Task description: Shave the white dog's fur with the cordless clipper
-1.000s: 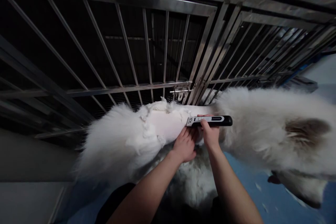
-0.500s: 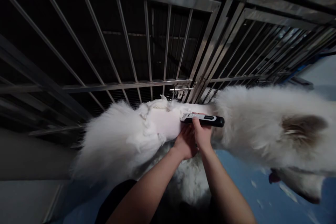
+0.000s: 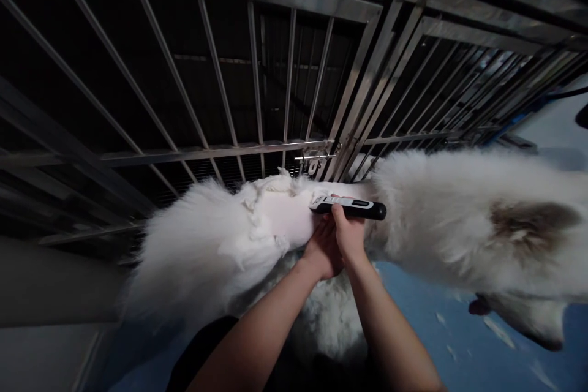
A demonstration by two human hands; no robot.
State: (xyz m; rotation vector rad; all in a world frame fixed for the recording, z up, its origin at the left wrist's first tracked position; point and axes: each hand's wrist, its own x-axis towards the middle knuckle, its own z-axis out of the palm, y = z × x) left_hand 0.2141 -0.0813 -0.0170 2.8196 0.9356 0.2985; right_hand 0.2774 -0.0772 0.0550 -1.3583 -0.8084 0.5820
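Observation:
A fluffy white dog stands crosswise before me, its head at the right. The middle of its body is clipped to a pale pink, short-haired patch, with thick fur on both sides and ragged tufts along the left edge. My right hand is closed around a black and white hair clipper, its blade end against the patch and pointing left. Just below, my left hand lies against the dog's side with fingers stretched out, partly hidden by the right hand.
Behind the dog runs a row of metal cages with a sliding latch. Cut white fur is heaped below my arms. Loose tufts lie on the blue floor at the right.
The clipper and my right hand have shifted slightly left and up over the patch. My left hand stays nearly in place. The whole view has moved a little.

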